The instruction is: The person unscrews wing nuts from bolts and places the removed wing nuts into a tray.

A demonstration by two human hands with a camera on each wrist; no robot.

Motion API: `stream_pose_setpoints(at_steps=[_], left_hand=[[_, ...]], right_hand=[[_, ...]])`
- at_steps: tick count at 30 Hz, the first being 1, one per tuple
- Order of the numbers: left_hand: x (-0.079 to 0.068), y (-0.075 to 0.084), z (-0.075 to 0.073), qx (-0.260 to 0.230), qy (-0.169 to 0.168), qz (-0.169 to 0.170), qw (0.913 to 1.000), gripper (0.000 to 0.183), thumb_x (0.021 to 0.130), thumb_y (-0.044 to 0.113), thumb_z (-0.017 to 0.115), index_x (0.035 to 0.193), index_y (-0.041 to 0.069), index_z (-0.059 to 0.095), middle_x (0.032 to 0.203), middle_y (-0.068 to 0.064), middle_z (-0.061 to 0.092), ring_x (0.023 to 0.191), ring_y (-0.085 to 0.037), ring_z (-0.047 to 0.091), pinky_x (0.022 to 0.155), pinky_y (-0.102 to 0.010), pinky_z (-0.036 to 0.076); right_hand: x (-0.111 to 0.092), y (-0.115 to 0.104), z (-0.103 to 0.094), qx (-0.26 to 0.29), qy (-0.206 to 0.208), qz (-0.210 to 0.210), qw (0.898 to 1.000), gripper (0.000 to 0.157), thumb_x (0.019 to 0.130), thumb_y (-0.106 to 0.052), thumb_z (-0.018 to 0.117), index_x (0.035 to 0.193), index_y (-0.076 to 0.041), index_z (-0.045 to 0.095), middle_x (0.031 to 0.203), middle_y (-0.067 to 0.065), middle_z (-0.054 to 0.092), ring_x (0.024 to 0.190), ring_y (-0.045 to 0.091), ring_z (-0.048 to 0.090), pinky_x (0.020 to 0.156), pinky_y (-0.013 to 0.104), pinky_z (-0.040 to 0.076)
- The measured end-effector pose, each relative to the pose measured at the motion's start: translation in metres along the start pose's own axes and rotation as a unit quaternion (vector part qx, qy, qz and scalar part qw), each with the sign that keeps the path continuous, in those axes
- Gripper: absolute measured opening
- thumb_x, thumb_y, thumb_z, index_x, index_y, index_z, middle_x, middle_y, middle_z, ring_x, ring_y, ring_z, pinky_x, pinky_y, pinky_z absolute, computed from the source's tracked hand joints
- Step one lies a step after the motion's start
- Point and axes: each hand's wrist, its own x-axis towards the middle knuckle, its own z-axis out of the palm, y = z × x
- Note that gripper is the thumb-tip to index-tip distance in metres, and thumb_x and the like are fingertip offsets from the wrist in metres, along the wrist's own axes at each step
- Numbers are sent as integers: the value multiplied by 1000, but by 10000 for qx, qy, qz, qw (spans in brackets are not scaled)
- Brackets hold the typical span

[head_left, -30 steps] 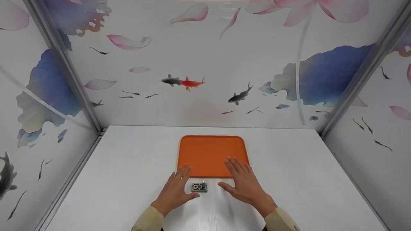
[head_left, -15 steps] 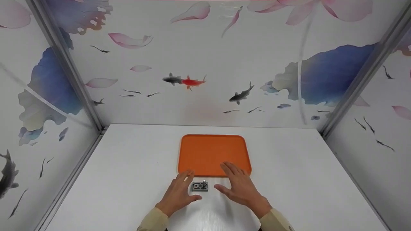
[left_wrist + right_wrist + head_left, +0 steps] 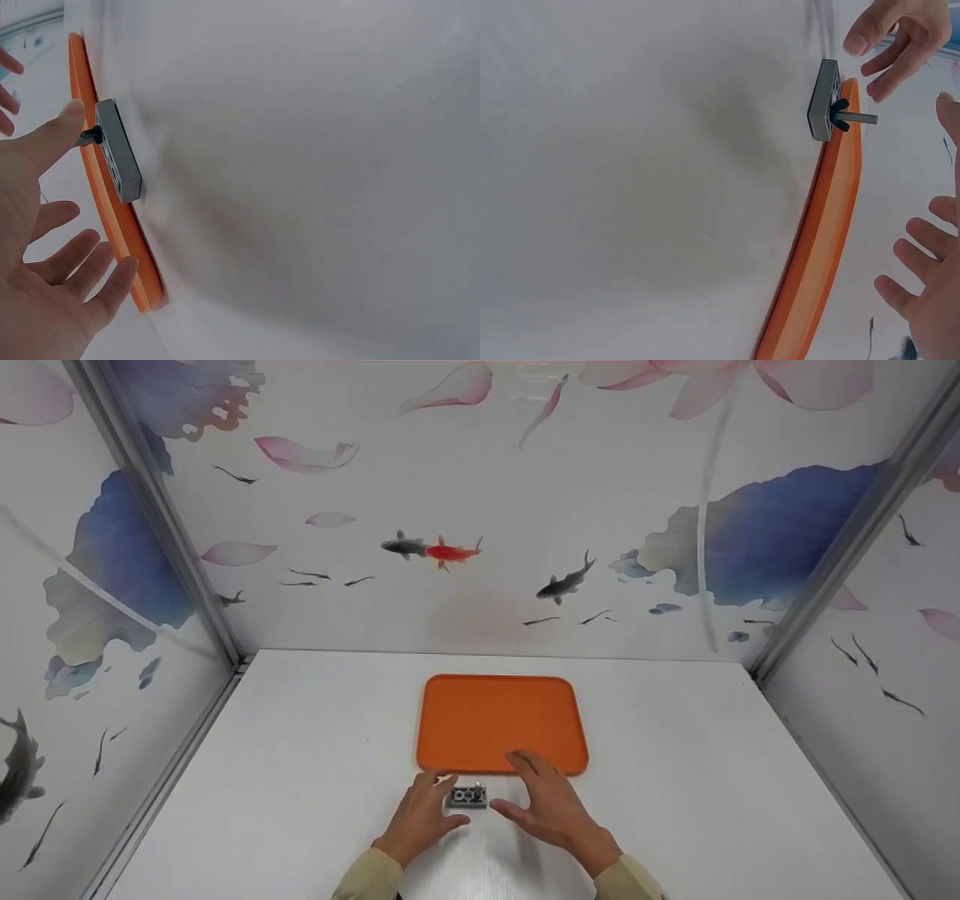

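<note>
A small grey rectangular block (image 3: 463, 798) with round openings in its top lies on the white table. Standing up from one end is a threaded bolt (image 3: 864, 118), and a black wing nut (image 3: 841, 115) sits on it close to the block. My left hand (image 3: 421, 814) is at the block's left side, fingers spread and loosely bent, with nothing in its grasp. To the right, my right hand (image 3: 553, 808) hovers with thumb apart from the fingers, its thumb tip near the block's right end. Its fingertips overlap the tray's front edge in the head view.
Just behind the block lies an orange rectangular tray (image 3: 502, 720) with a low raised rim. The white table (image 3: 300, 750) is enclosed by printed panels (image 3: 480, 615) at the back and both sides, joined by metal posts (image 3: 161, 525).
Both hands have come closer together and drawn back toward the person, nearing the block from either side. The block and the tray have stayed in place on the table.
</note>
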Motion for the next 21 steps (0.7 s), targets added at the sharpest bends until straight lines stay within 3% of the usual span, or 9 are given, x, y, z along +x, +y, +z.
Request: stream_pose_setpoints(at_steps=[5,12,21], left_hand=[[3,-1,4,-163,-2,-198,9997,63,78,25,85,132,0,63,129,-17,58,117,-32,58,101,-50,51],[8,0,9,-523,-170,-541,9970,61,81,20,83,134,0,61,136,-19,55,126,-34,54,107,-51,47],[11,2,15,-596,-193,-499,9968,57,81,14,82,131,-4,62,122,-14,57,115,-30,55,101,-52,49]], right_hand=[[1,-3,3,118,50,-8,9999,74,90,-55,66,146,-10,48,148,12,51,134,33,51,109,61,42],[2,-5,9,362,81,64,9993,77,89,-62,63,145,-12,50,146,11,53,133,33,52,108,57,46],[3,-7,19,1033,12,412,9938,77,87,-60,67,145,-11,51,145,11,53,132,35,52,109,59,44]])
